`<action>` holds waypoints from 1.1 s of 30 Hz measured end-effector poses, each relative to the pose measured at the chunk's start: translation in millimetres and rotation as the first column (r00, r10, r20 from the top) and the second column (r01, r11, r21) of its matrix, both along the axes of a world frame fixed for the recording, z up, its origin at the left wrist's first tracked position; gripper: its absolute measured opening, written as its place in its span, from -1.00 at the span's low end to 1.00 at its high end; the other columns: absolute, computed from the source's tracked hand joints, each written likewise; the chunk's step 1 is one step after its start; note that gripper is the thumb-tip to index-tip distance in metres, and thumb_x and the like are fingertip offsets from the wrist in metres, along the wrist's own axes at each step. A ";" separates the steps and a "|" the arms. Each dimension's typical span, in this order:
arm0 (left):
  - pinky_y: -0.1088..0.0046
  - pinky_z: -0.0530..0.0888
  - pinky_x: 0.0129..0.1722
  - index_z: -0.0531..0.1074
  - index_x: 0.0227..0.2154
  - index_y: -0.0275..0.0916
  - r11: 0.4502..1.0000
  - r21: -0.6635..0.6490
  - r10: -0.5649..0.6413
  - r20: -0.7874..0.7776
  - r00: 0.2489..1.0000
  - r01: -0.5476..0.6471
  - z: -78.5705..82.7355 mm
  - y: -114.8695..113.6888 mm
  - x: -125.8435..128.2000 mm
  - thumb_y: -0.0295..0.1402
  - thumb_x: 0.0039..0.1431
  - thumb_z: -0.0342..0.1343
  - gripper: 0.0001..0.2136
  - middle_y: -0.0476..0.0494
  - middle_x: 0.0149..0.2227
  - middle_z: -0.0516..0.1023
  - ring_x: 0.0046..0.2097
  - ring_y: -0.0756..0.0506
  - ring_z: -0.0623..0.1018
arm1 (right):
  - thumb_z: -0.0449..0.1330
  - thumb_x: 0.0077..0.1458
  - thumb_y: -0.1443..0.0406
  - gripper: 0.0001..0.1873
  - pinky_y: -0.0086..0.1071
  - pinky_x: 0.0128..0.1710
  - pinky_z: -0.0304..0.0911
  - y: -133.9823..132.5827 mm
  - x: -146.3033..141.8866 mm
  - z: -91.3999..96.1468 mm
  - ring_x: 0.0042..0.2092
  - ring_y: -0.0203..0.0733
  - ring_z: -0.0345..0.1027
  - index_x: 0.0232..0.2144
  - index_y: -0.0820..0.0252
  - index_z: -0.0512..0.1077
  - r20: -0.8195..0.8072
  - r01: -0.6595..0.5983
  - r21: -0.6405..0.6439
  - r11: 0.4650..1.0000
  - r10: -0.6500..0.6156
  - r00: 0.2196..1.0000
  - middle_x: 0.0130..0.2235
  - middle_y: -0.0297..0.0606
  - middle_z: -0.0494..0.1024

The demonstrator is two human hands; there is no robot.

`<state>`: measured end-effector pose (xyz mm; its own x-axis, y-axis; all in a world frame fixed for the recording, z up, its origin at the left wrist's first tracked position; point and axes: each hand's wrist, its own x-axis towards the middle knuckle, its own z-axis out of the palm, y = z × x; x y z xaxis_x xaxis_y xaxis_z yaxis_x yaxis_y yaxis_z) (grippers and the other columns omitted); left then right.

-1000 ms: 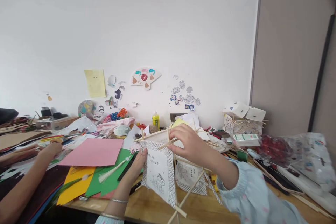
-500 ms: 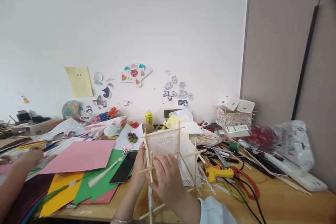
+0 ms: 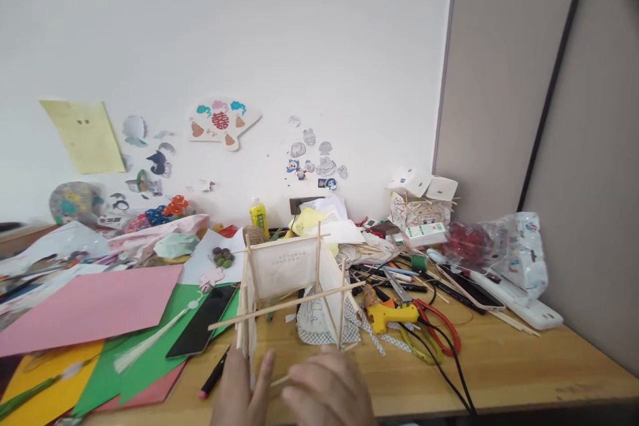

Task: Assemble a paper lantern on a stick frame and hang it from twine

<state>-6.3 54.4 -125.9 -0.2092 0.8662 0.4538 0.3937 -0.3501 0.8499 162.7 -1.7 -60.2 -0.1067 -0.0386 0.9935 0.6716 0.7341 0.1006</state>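
A box-like frame of thin wooden sticks with white paper panels stands in front of me at the table's near side. The back paper panel carries small writing, and a panel at the right has a line drawing and a checked edge. My left hand is at the foot of the left post, fingers round it, thumb apart. My right hand is low at the front, smeared by motion, its fingertips near the end of a short lower stick. Whether it grips that stick is unclear.
On the right lie a yellow glue gun, red-handled pliers, black cables and a phone. On the left are a black phone, a white tassel, coloured paper and a marker. A yellow bottle stands behind.
My hands have moved down from the frame's top left corner to its low front. The view has turned right, and the other person's arm at the left is out of view.
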 end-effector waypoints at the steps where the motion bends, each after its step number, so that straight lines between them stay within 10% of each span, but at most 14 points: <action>1: 0.00 0.27 0.17 0.27 0.08 -0.16 1.000 -0.020 0.019 -0.001 1.000 -0.019 2.9 -1.4 2.9 0.05 0.04 0.05 -0.41 -0.28 0.07 0.43 0.18 -0.37 0.33 | -0.07 0.19 0.37 -0.75 -0.35 -0.10 0.33 -2.7 10.3 -8.2 -0.30 -0.23 0.45 -0.21 0.17 0.39 -0.043 0.046 -0.043 0.998 -0.048 0.998 -0.38 -0.24 0.56; 7: -0.04 0.21 0.18 0.28 0.06 -0.26 0.997 -0.069 0.030 -0.205 0.978 -0.045 20.1 -7.0 -6.4 0.06 0.11 -0.08 -0.41 -0.38 0.10 0.39 0.19 -0.35 0.32 | 0.04 0.17 0.30 -0.70 -0.19 -0.21 0.41 13.7 50.7 -58.1 -0.14 -0.04 0.46 -0.03 0.19 0.29 -0.143 0.272 -0.527 0.805 -0.400 0.905 -0.14 -0.06 0.53; 11: 0.01 0.36 0.07 0.41 -0.08 -0.29 0.988 -0.151 -0.070 -0.276 0.959 0.028 14.0 -1.9 -18.7 0.07 0.10 -0.09 -0.45 -0.36 -0.06 0.53 0.05 -0.34 0.47 | 0.00 0.21 0.25 -0.65 -0.28 -0.32 0.45 31.9 49.5 -77.7 -0.23 -0.10 0.50 0.03 0.20 0.26 -0.015 0.199 -0.680 0.706 -0.285 0.958 -0.14 -0.08 0.55; 33: 0.12 0.48 -0.03 0.30 0.07 -0.33 0.978 -0.206 -0.019 0.001 1.000 0.019 -10.3 2.6 -6.2 0.10 0.01 0.03 -0.32 -0.42 0.09 0.40 0.12 -0.34 0.41 | -0.07 0.26 0.27 -0.78 -0.34 -0.30 0.48 29.4 63.5 -101.8 -0.21 -0.15 0.53 -0.14 0.15 0.31 0.037 0.302 -0.584 0.754 -0.346 0.937 -0.22 -0.17 0.59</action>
